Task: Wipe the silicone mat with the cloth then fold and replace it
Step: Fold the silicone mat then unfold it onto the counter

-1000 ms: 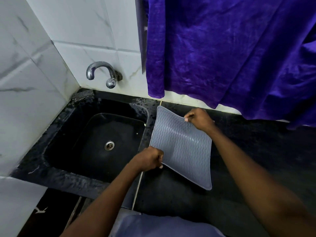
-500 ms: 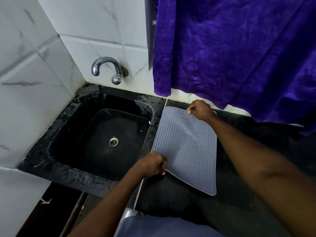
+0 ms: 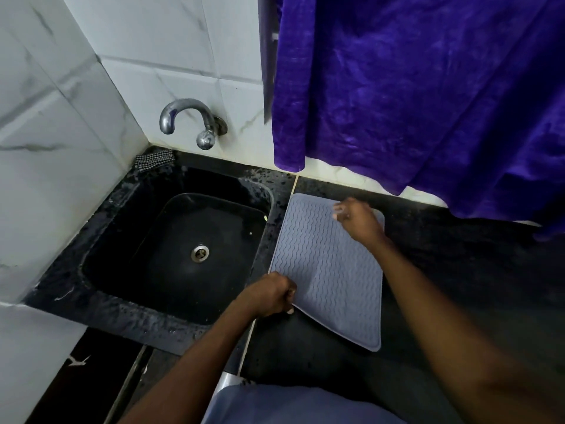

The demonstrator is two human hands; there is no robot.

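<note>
Nearest the person, the left hand is closed in a fist on the near-left edge of the silicone mat, pinching it where it meets the seam of the black counter. The mat lies nearly flat on the counter just right of the sink, ribbed face up. Judged by its thin edge and rounded corners, it is light, limp and likely to sag if lifted by one point; opposite edges or corners would be the sound places to hold. Farther on, the right hand is over the far-right corner, blurred; whether its fingers grip the mat cannot be told. The sink basin holds only its drain and a few specks. A checked cloth sits at the sink's far-left corner beneath the tap.
</note>
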